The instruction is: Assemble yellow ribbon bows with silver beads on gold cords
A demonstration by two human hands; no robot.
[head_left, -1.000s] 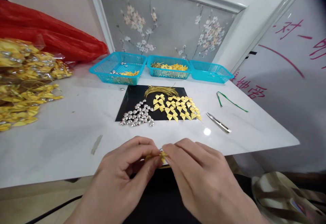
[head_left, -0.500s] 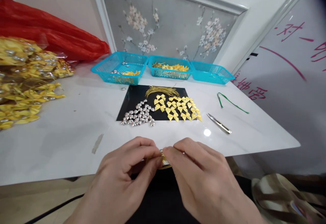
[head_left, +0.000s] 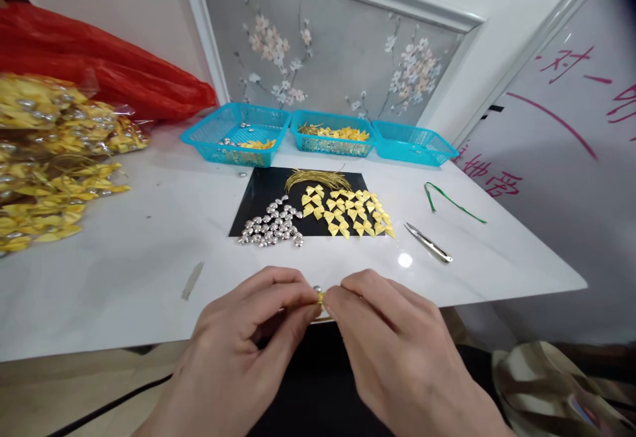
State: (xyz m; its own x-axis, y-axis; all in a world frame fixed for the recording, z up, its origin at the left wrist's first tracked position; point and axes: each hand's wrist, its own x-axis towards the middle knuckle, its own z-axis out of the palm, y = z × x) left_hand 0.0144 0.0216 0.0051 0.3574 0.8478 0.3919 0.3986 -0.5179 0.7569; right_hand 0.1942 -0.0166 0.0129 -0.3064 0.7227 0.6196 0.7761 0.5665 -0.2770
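Note:
At the table's front edge, my left hand [head_left: 258, 344] and my right hand [head_left: 392, 338] pinch a small yellow bow [head_left: 320, 298] between them. A silver bead [head_left: 317, 289] shows just above the bow, and a thin gold cord [head_left: 322, 319] hangs below it. My fingertips cover most of these pieces. Beyond my hands, several loose silver beads [head_left: 273, 223] lie partly on a black mat [head_left: 247, 202]. To their right are several yellow bows [head_left: 356, 210] in rough rows. A bundle of gold cords [head_left: 318, 178] rests at the mat's far side.
Three blue baskets [head_left: 415, 144] line the back of the white table [head_left: 124, 271]. Folding scissors or a small knife [head_left: 428, 242] and a green ribbon [head_left: 454, 204] lie at right. Bagged yellow bows [head_left: 54, 179] and red plastic [head_left: 114, 69] fill the left.
My hands have parted very slightly, and more of the silver bead and yellow bow shows between my fingertips. The view has shifted a little; the table's things lie as before.

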